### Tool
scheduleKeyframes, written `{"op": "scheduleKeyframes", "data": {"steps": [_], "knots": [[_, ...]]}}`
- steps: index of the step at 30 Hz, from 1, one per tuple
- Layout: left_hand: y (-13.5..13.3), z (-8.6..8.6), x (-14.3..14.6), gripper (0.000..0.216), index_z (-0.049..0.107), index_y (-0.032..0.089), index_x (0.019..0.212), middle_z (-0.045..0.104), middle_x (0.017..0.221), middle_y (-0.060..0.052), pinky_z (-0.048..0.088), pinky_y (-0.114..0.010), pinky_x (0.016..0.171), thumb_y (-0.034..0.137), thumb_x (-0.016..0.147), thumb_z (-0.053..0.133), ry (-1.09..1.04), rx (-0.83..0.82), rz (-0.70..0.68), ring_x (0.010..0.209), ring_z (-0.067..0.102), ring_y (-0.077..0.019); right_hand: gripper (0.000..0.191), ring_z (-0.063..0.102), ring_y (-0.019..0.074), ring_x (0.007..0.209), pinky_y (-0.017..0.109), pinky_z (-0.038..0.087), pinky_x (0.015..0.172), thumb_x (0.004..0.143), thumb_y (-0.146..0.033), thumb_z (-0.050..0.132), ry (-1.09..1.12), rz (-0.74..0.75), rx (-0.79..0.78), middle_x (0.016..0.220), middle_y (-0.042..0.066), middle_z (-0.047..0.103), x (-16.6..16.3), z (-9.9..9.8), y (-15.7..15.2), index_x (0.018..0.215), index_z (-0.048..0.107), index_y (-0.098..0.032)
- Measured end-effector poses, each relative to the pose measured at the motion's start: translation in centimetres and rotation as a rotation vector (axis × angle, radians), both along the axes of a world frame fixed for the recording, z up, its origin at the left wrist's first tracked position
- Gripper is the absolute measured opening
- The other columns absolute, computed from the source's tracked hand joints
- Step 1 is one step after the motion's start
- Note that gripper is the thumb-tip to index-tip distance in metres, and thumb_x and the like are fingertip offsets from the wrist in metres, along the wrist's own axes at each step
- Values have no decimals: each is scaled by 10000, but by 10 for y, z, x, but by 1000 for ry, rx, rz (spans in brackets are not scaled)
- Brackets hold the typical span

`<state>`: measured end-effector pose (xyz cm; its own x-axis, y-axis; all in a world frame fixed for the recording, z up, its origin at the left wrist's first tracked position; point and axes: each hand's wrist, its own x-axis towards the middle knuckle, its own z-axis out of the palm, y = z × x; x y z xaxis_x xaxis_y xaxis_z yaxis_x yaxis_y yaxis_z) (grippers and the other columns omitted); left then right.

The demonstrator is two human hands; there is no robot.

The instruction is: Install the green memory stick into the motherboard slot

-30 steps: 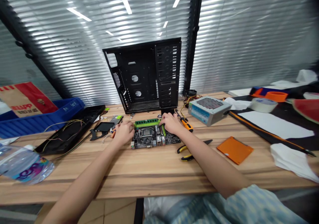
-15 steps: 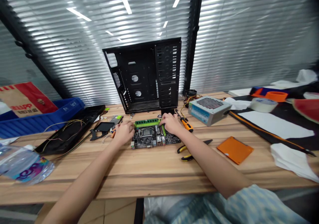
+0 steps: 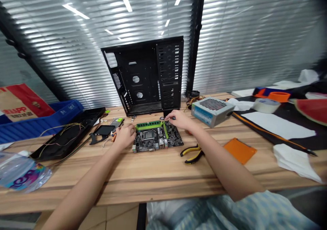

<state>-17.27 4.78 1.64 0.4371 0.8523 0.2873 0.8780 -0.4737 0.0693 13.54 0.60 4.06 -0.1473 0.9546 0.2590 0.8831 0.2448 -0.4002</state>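
Observation:
A dark motherboard (image 3: 174, 134) with lime-green slots lies flat on the wooden table in front of me. A green memory stick (image 3: 147, 124) sits in the slot along its far edge. My left hand (image 3: 125, 135) has its fingers curled at the board's left edge, by the end of the memory stick. Above the board's far right corner is my right hand (image 3: 181, 119), thumb and fingers pinched together; what is between them, if anything, is too small to make out. A small square chip (image 3: 162, 118) lies just left of those fingertips.
Behind the board stands an open black computer case (image 3: 145, 76). A power supply (image 3: 212, 110) is to the right. Pliers (image 3: 190, 154) and an orange plate (image 3: 240, 150) lie near my right forearm. On the left are a blue bin (image 3: 65, 113) and a plastic bottle (image 3: 22, 173).
My right hand has moved off the green slot toward the board's far right corner, its fingers drawn into a pinch. My left hand stays at the left edge. The screwdriver is now mostly covered.

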Motion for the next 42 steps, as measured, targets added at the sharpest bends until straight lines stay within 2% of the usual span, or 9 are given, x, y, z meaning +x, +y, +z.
{"op": "scheduleKeyframes", "data": {"steps": [5,10,16,19,23,28,32,36,42], "knots": [[-1,1,1,201,631,206,893,689,1109,-82,371,-427,865,265,831,449,12,-6,6,1086,590,-282,361,669,180,856,223,475,779,774,-80,560,-102,131,-167,959,17,762,13,9,-19,994,802,-232],[-1,3,2,237,646,210,940,667,1198,-83,379,-449,894,278,816,456,11,-21,13,1148,571,-297,411,677,189,934,238,479,871,758,-45,519,-140,214,-154,1015,38,762,17,-2,-36,1009,801,-208],[-2,4,3,243,646,213,903,679,1166,-85,376,-453,914,295,833,428,22,-14,4,1127,578,-288,425,663,196,982,242,469,875,779,-46,510,-199,151,-161,1056,47,751,7,-5,-43,1054,790,-210],[-4,9,5,314,656,208,907,681,1165,-85,373,-463,933,323,890,365,23,-20,7,1123,581,-281,421,651,206,1014,249,456,899,795,-48,499,-229,143,-147,1080,57,740,6,-7,-44,1053,791,-208],[-11,17,8,438,673,213,938,672,1192,-88,368,-488,967,422,950,287,49,-63,17,1149,572,-291,408,645,210,1017,258,444,929,807,-59,501,-247,164,-117,1109,69,723,8,-12,-43,1056,790,-205],[-25,24,15,579,659,202,1049,629,1260,-142,365,-565,975,579,956,229,158,-128,47,1196,536,-353,405,639,209,1024,266,432,957,820,-70,498,-255,183,-79,1087,77,720,6,-14,-42,1075,783,-202],[-31,22,20,636,622,179,1125,591,1311,-179,352,-606,980,593,966,166,217,-144,60,1201,542,-382,408,646,212,1010,267,442,937,821,-73,492,-261,178,-94,1096,81,719,4,-14,-42,1071,786,-207],[-32,17,21,691,584,155,1217,538,1374,-204,339,-635,984,659,946,196,251,-108,85,1225,524,-411,407,649,211,1016,264,443,942,812,-73,508,-274,175,-103,1099,74,729,4,-14,-42,1075,785,-214],[-34,16,23,705,627,138,1115,594,1282,-203,357,-620,962,663,952,185,300,-99,95,1178,542,-412,421,658,224,1036,272,446,955,781,-56,519,-279,194,-138,1078,71,749,4,-13,-42,1082,780,-192]]}}
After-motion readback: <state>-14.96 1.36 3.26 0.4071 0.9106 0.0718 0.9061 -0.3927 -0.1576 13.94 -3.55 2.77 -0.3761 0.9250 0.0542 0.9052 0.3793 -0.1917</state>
